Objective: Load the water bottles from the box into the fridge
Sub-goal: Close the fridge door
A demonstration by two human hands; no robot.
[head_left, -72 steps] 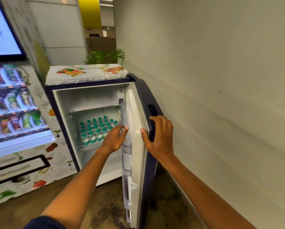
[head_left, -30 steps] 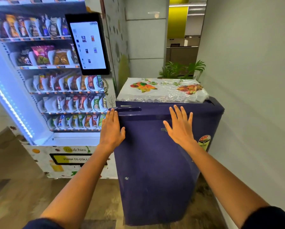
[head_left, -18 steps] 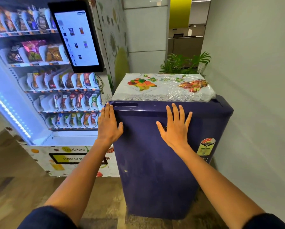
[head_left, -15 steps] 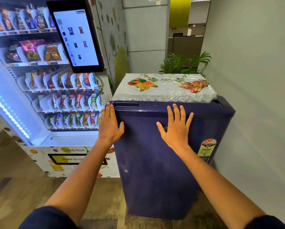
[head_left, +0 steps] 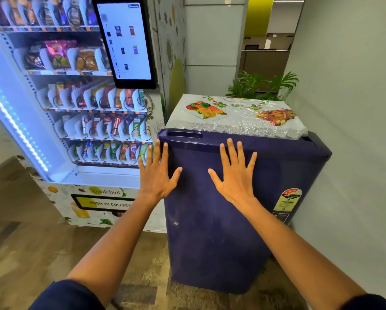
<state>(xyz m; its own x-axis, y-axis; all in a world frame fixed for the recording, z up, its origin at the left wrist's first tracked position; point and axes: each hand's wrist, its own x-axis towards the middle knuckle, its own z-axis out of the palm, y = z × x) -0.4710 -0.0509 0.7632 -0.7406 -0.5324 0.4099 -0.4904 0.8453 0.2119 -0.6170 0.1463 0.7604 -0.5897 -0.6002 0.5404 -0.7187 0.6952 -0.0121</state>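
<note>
Far left: lit vending machine [head_left: 60, 104], snack rows behind glass, touchscreen [head_left: 126, 41] on its right edge, "push to collect" flap [head_left: 107, 203] low down. Left hand [head_left: 157, 177] is spread flat, fingers straight, holding nothing; it sits at the handle-side edge of the fridge [head_left: 221, 220] door, thumb over the door face, fingers partly off the edge against the vending machine behind. Can't tell if the palm is actually pressing or just off the surface. Right hand [head_left: 235, 176] is likewise flat and splayed, nothing in it, on the upper door face just below the top rim. Recessed handle [head_left: 184, 134] at the door's top-left corner is untouched. Door looks fully shut, so the bottles aren't visible; judging by that, they're inside. No box in view either. Floral plastic cover [head_left: 232, 115] lies on top of the fridge, plant [head_left: 261, 86] behind it, energy sticker [head_left: 288, 199] on the door's right side, wall close on the right. My read: loading is done and this is the closing step, door seated. Next move is just lifting both hands off; maybe a check along the handle side that the seal has caught, nothing else needed.
</note>
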